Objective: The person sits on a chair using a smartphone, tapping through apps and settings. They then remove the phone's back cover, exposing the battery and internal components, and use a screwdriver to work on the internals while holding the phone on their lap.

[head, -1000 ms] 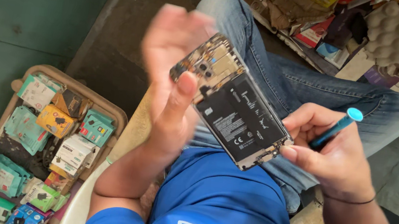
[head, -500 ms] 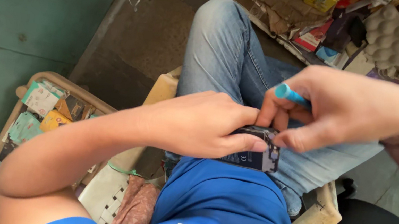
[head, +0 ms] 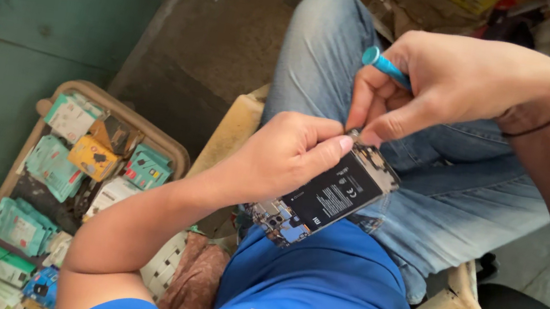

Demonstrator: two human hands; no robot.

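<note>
Small teal packages, one yellow box and a white box crowd a tan tray at lower left. A black battery label with white print lies on the opened phone.

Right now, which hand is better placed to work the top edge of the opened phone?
Probably right. The right hand holds the blue-handled tool with its grip at the opened phone's top edge; the left hand is occupied steadying the phone over the lap.
</note>
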